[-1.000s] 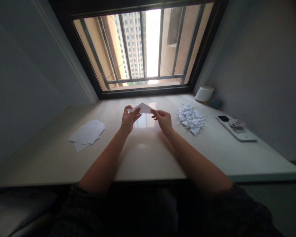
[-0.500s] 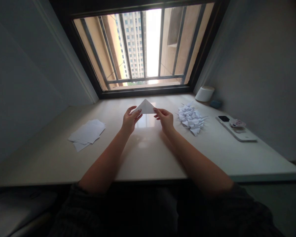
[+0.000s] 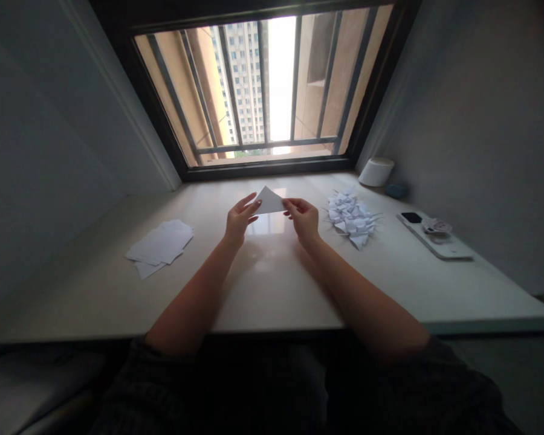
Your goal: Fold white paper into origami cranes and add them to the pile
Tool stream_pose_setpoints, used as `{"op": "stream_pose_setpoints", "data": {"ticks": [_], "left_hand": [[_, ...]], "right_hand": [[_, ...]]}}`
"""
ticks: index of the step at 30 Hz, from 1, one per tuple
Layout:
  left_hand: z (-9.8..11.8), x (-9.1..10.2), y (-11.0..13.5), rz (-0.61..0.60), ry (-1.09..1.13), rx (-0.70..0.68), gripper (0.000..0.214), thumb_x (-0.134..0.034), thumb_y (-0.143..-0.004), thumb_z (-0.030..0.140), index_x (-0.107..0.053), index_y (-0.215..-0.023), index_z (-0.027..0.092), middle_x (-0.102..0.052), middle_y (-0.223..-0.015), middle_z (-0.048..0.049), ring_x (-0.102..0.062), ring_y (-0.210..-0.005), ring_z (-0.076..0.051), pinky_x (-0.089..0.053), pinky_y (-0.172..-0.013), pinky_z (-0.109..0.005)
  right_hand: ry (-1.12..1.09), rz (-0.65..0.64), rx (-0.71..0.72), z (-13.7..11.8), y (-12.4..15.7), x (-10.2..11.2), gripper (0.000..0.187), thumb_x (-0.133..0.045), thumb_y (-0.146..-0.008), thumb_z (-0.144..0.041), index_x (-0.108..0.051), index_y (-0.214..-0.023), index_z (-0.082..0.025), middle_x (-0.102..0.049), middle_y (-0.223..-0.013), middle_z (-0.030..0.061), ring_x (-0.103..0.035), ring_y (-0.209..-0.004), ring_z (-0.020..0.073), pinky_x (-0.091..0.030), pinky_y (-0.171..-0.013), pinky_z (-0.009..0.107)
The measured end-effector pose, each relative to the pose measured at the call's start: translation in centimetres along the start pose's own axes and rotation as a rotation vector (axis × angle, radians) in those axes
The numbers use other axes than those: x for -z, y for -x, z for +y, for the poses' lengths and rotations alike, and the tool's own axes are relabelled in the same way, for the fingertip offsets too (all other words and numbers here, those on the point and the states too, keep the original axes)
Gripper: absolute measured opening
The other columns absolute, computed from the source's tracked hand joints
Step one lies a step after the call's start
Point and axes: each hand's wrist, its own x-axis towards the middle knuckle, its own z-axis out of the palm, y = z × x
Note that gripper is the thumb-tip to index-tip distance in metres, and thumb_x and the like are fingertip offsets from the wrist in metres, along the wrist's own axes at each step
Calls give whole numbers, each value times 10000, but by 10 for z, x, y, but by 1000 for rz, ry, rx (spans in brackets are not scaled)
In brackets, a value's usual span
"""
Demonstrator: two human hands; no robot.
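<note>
A white paper folded into a triangle [image 3: 268,202] is held up above the middle of the beige table [image 3: 272,284], its point upward. My left hand [image 3: 239,219] pinches its left corner between thumb and fingers. My right hand [image 3: 303,219] pinches its right corner, fingers curled. A loose stack of flat white sheets [image 3: 159,246] lies to the left of my left arm. A heap of folded white paper figures [image 3: 352,217] lies to the right of my right hand.
A white phone [image 3: 435,237] with a small pink item on it lies at the far right. A white round container [image 3: 375,171] and a small blue object [image 3: 396,190] stand by the barred window [image 3: 267,90]. Walls close in both sides.
The paper triangle has tipped from lying flat to standing with its point up and has shifted slightly. My hands moved closer along its bottom edge.
</note>
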Motion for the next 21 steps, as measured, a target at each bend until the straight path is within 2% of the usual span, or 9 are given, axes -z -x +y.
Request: {"op": "stream_pose_setpoints", "data": {"ticks": [4, 9, 13, 16, 21], "left_hand": [[-2, 0, -1, 44, -71, -68, 590, -808, -591, 465, -701, -1098, 184, -726, -947, -88, -653, -847, -195, -481, -693, -263], [-8, -2, -3, 63, -17, -186, 640, -831, -579, 404, -672, -1151, 164, -741, -875, -84, -663, -770, -185, -505, -725, -297], [-13, -3, -4, 22, -24, -268, 508, -816, -609, 386, -716, -1049, 154, -743, -847, -78, -670, -756, -182, -514, -760, -314], [-15, -3, -4, 8, -64, -299, 451, -809, -620, 382, -731, -1005, 161, -743, -843, -75, -673, -751, -186, -518, -750, -313], [-15, -4, -2, 21, -164, -331, 413, -796, -639, 392, -742, -984, 171, -742, -830, -74, -676, -755, -193, -520, -732, -305]], "right_hand": [[37, -52, 45, 1, 1, -1, 331, -718, -671, -471, -709, -811, -171, -701, -725, 29, -627, -588, 135, -495, -590, 265], [94, -95, 86, 6, 1, -2, 324, -685, -713, -440, -712, -911, -185, -713, -761, 35, -643, -649, 156, -520, -635, 290], [147, -126, 130, 6, 2, -2, 357, -666, -743, -402, -706, -1042, -212, -728, -826, 41, -665, -767, 183, -519, -689, 306], [166, -150, 139, 4, 4, -3, 374, -695, -723, -425, -721, -1033, -219, -738, -904, 55, -670, -819, 196, -520, -737, 321], [162, -115, 104, 6, 5, -5, 406, -720, -688, -465, -735, -1011, -221, -735, -820, 43, -661, -742, 192, -527, -697, 325]]}}
